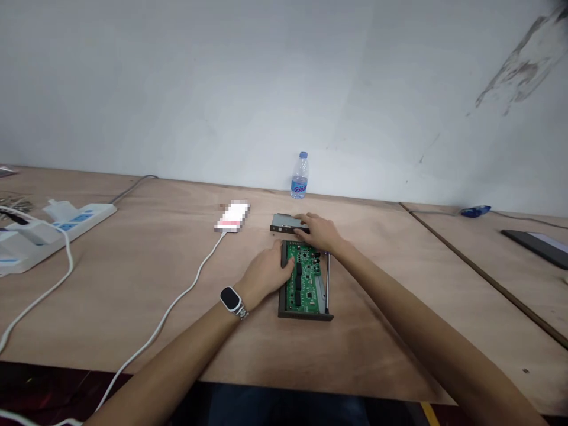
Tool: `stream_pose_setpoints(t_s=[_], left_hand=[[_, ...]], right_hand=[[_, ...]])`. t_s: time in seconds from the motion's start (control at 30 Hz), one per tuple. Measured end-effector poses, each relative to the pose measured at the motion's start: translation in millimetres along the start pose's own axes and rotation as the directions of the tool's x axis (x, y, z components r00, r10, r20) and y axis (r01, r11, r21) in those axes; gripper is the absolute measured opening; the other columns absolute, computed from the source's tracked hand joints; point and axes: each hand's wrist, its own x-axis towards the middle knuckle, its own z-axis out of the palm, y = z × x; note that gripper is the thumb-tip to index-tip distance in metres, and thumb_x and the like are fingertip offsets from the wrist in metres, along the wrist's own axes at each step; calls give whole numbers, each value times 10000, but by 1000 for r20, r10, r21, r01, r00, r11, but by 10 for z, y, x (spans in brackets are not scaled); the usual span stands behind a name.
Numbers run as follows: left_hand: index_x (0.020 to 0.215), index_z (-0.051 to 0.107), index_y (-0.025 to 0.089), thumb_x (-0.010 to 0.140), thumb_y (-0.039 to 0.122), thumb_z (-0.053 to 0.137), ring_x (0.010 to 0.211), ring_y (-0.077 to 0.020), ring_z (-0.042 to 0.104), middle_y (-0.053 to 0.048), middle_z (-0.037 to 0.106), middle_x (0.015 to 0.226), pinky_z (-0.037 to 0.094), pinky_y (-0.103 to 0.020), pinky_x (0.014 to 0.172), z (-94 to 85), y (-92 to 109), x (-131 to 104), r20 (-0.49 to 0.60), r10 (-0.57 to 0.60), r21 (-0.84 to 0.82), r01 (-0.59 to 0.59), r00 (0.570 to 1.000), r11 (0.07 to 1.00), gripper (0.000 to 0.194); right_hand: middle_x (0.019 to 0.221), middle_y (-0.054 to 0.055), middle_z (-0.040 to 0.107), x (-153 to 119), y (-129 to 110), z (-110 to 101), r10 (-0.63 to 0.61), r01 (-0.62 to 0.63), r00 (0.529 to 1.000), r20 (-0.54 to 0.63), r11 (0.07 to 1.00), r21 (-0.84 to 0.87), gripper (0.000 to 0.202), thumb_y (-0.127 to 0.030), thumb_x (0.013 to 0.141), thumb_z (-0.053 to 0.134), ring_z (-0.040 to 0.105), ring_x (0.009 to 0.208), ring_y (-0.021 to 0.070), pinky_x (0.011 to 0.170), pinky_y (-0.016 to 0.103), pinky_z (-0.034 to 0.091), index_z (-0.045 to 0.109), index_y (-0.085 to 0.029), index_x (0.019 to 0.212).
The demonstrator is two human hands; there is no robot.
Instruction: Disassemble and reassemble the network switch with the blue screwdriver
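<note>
An open dark housing with a green circuit board in it lies on the table before me. My left hand is closed on its left edge, with the thumb over the board and the other fingers mostly hidden. Along the housing's right side runs a thin metal rod; its upper end is hidden behind my right arm. Just beyond the housing is a flat grey metal cover with a dark front edge. My right hand grips the right end of this cover, fingers on top and thumb at the front.
A clear water bottle stands near the wall. To the left are a phone on a white cable and a white power strip. On the right, a dark flat device lies past the table seam.
</note>
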Motion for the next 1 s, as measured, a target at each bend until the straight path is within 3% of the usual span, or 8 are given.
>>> stream_pose_setpoints(t_s=[0.1, 0.17, 0.3, 0.47, 0.63, 0.73, 0.87, 1.0], left_hand=[[1344, 509, 148, 971, 464, 431, 831, -359, 711, -175, 742, 930, 424, -361, 637, -80, 9, 42, -61, 25, 69, -21, 998, 997, 495], [1337, 523, 156, 986, 444, 409, 803, -341, 708, -151, 743, 877, 419, -350, 627, -131, 39, 94, -90, 54, 121, -43, 995, 992, 468], [1264, 581, 175, 997, 376, 405, 772, -306, 702, -113, 740, 827, 428, -341, 635, -154, 158, 267, -122, 139, 182, -116, 983, 976, 377], [1072, 667, 211, 991, 306, 424, 746, -271, 673, -81, 727, 832, 449, -346, 651, -18, 308, 500, -198, 232, 157, -203, 952, 966, 274], [911, 692, 198, 972, 250, 466, 910, -265, 634, -83, 710, 859, 486, -365, 774, 130, 273, 597, -300, 289, 7, -300, 909, 954, 240], [894, 695, 196, 972, 241, 471, 968, -260, 621, -68, 734, 911, 483, -393, 882, 175, 184, 605, -324, 296, -113, -347, 899, 931, 241], [939, 711, 195, 981, 299, 478, 1014, -246, 646, -66, 748, 1005, 487, -377, 933, 181, 75, 601, -300, 255, -328, -350, 919, 877, 259], [943, 731, 185, 970, 382, 506, 978, -238, 682, -77, 759, 1005, 513, -340, 898, 142, -10, 591, -224, 208, -539, -299, 952, 787, 301]], right_hand=[[987, 82, 733, -365, 47, -79, 179, -166, 970, -163, 982, 87, 240, -300, 956, 484, 651, 889, 214, 678, 275, 392, 658, -196, 1085], [777, 50, 706, -625, 74, -110, 323, -312, 942, -95, 943, 111, 194, -316, 924, 507, 610, 681, 187, 591, 275, 338, 654, -198, 876], [647, 60, 657, -979, 67, -114, 405, -415, 908, 111, 905, 94, 279, -358, 860, 564, 542, 566, 171, 532, 291, 269, 587, -201, 630], [578, 55, 605, -1018, 44, -97, 432, -457, 884, 181, 879, 138, 284, -336, 806, 575, 484, 517, 159, 516, 288, 268, 531, -204, 559], [533, 4, 518, -995, 209, -81, 511, -519, 849, 132, 765, 380, 271, -329, 745, 618, 479, 526, 133, 506, 254, 301, 485, -199, 550], [520, -34, 472, -981, 242, -99, 533, -474, 840, 96, 638, 607, 251, -346, 785, 588, 441, 482, 106, 466, 225, 301, 455, -207, 623], [517, -85, 473, -845, 76, -167, 452, -346, 880, 149, 392, 852, 195, -384, 862, 546, 371, 360, 85, 350, 191, 262, 429, -236, 811], [664, -52, 615, -543, -154, -210, 290, -171, 955, 67, 348, 922, 314, -505, 874, 614, 454, 319, 95, 281, 211, 334, 428, -252, 878]])
